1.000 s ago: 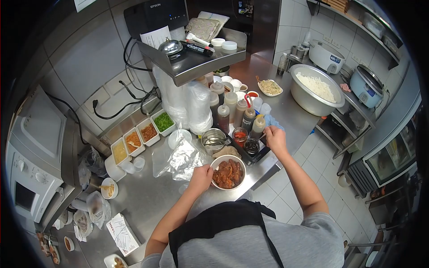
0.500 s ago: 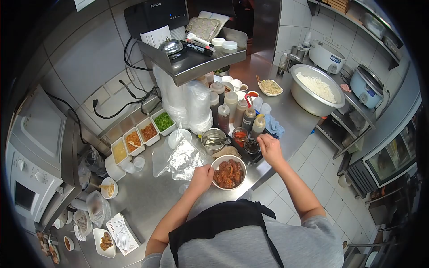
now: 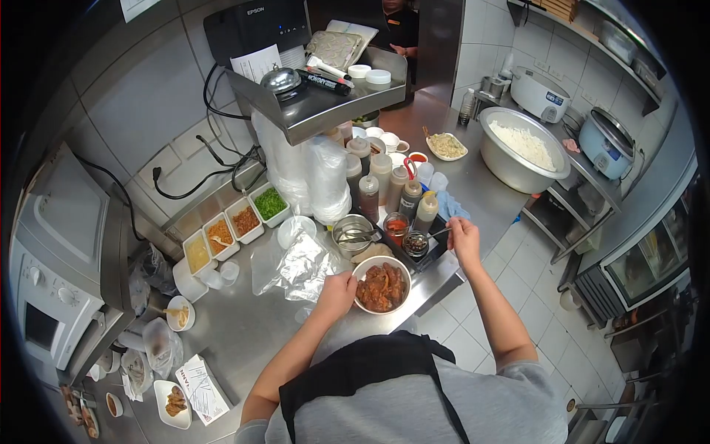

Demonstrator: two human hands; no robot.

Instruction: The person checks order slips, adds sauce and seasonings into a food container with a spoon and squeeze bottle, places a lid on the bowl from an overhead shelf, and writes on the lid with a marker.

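Bowl [image 3: 382, 311], white and round, filled with brown sauced meat [image 3: 381, 286], is at the near edge of the steel counter [image 3: 259, 325], right in front of the person. Whether it rests on the steel or is held just above it, I cannot tell. The left hand [image 3: 336, 296] has its fingers clamped on the left side of the rim. The right hand [image 3: 464, 238] is to the right of the bowl, its fingers pinched together on the thin handle of what looks like a spoon [image 3: 439, 233]. The handle slants down to the left, and its far end is in a glass jar [image 3: 414, 257] of dark stuff.

Beside that jar stands another with red contents [image 3: 397, 223], and next to them a squeeze bottle [image 3: 426, 213] with a pale yellow top. A metal pot [image 3: 334, 233] is behind the bowl and a little to its left. Crumpled foil [image 3: 303, 266] lies near the left hand, and a blue cloth [image 3: 451, 207] lies just beyond the right hand
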